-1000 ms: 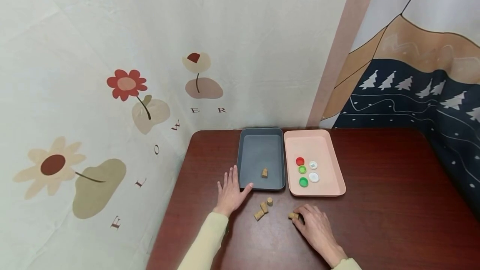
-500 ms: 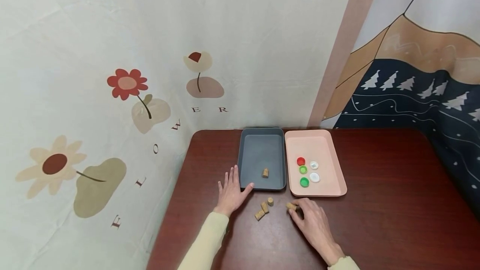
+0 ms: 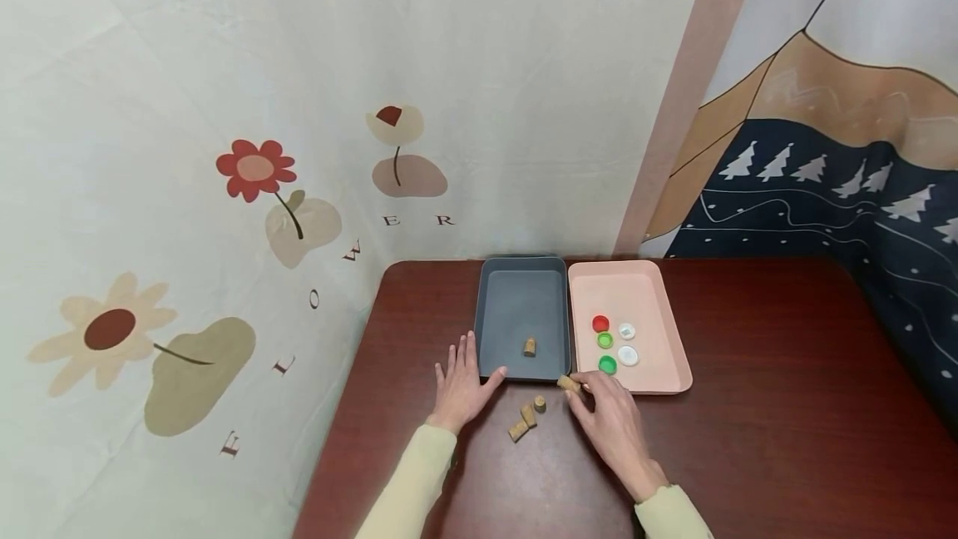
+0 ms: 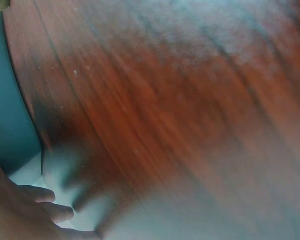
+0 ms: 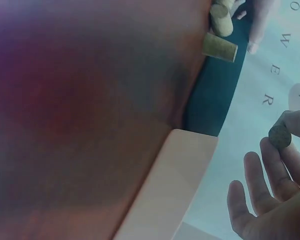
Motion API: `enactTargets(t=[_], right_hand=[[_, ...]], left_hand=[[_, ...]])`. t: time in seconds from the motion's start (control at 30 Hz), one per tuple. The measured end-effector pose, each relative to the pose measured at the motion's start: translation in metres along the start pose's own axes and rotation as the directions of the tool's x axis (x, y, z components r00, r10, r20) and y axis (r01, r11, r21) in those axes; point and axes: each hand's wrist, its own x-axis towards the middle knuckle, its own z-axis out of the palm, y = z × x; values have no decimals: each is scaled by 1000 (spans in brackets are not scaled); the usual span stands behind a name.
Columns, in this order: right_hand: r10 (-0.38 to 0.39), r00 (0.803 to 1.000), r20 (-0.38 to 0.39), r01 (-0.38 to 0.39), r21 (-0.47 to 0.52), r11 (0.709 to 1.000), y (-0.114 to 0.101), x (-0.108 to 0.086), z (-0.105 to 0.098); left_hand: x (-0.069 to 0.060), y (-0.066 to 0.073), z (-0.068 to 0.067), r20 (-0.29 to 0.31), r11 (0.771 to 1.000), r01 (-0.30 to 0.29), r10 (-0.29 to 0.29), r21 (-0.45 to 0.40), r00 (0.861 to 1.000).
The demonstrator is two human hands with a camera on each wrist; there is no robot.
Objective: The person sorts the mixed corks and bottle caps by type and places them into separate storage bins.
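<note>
One cork [image 3: 568,383], slanted far-left to near-right, is pinched in the right hand [image 3: 609,418] by the near-right corner of the gray tray [image 3: 521,298]; left hand [image 3: 458,389] spread, holding nothing.

Got loads of room on the tabletop [image 3: 771,364] between the pink tray [image 3: 654,339] and the right edge. Not so much nearer the middle: gotta dodge three loose corks [image 3: 528,416] between left hand [image 3: 460,389] and right hand [image 3: 612,424], plus the held cork [image 3: 568,383] by the gray tray's [image 3: 520,302] near right corner. Can reach into either tray's far end; nearer in, would bump one lone cork [image 3: 530,347] in the gray, five caps [image 3: 604,340] in the pink.
</note>
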Motion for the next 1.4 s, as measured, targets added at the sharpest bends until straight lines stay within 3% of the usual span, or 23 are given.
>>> enactTargets(t=[0.4,0.63,0.83,1.07,1.23,1.4], right_hand=[[-33,999,-4,33,-40,999,-3,44,21],[-78,994,80,88,-130,988,-4,65,39],[-115,986,118,140,-241,960,-4,78,51],[-130,981,146,177,-382,907,2,86,63],[-101,979,177,170,-435,884,3,87,66],[-26,965,262,149,-463,874,4,86,67]], left_hand=[[0,1,0,-3,1000,3,-3,3,1000],[0,1,-1,-15,1000,6,-6,1,1000],[0,0,-1,-11,1000,6,-6,15,1000],[0,1,-1,-11,1000,4,-4,5,1000],[0,1,0,-12,1000,-3,3,-3,1000],[0,1,0,-11,1000,2,-2,1,1000]])
